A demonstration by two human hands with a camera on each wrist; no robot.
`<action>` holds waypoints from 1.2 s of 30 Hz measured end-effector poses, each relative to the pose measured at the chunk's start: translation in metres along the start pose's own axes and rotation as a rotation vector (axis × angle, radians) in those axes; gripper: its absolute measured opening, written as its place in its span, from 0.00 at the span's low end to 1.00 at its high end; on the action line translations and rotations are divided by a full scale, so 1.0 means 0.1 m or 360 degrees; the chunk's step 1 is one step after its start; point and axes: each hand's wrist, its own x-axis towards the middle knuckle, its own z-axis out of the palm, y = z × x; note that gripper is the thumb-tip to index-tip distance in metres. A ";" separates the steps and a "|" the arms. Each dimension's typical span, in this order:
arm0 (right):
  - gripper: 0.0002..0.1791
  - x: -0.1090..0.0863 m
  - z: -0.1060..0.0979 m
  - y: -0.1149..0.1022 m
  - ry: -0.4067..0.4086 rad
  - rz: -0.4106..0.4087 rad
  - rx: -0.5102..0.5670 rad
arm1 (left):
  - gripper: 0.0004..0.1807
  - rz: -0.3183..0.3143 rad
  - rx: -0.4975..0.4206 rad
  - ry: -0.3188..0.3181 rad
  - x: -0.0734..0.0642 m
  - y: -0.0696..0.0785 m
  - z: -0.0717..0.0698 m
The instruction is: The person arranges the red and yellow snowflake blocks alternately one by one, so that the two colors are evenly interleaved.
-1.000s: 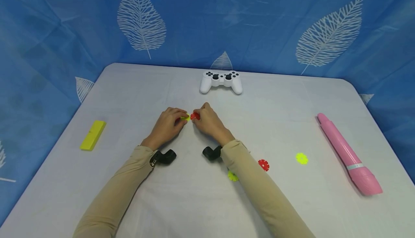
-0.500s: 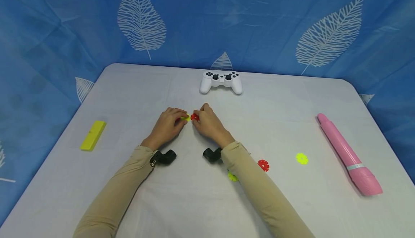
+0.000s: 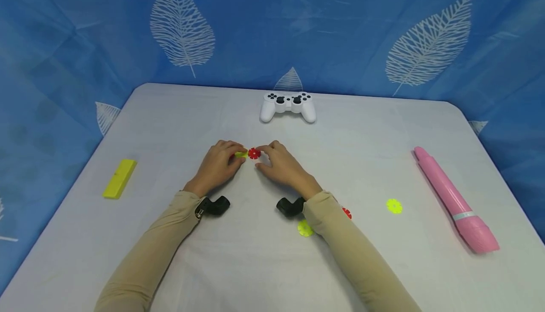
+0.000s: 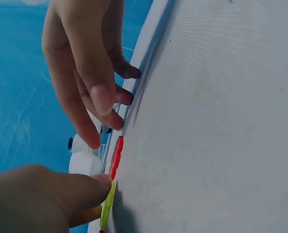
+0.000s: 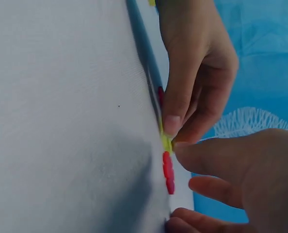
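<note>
My left hand [image 3: 215,163] pinches a flat yellow notched disc [image 3: 241,154] between thumb and fingers, low over the white table. A red notched disc [image 3: 254,153] adjoins its right edge, end to end with it in the left wrist view. Another red disc [image 5: 161,94] peeks out at the yellow disc's other side, mostly hidden by the left hand. My right hand [image 3: 283,163] is beside the red disc, thumb and fingers spread apart, holding nothing. Its index fingertip overlaps the red disc's right edge in the head view.
Loose on the table [image 3: 238,264] lie two yellow discs [image 3: 394,206] and a red disc [image 3: 347,212], partly behind the right sleeve. A white game controller [image 3: 287,107] is at the back, a yellow block [image 3: 120,178] at left, a pink wrapped umbrella-like object [image 3: 455,198] at right.
My right hand has let go of the red disc, its thumb and fingers parting as it shifted slightly right and nearer. The left hand keeps its pinch on the yellow disc.
</note>
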 end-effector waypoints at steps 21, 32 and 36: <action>0.29 -0.91 -0.23 0.11 -0.0269 -0.0219 -0.0199 | 0.17 0.0114 0.0122 -0.0163 0.24 0.20 0.11; 0.29 -1.41 -0.22 0.19 -0.0143 -0.0268 -0.0350 | 0.17 0.0115 0.0132 -0.0135 0.23 0.21 0.11; 0.29 -1.53 -0.23 0.28 -0.0128 -0.0237 -0.0304 | 0.16 0.0119 0.0122 -0.0110 0.23 0.21 0.11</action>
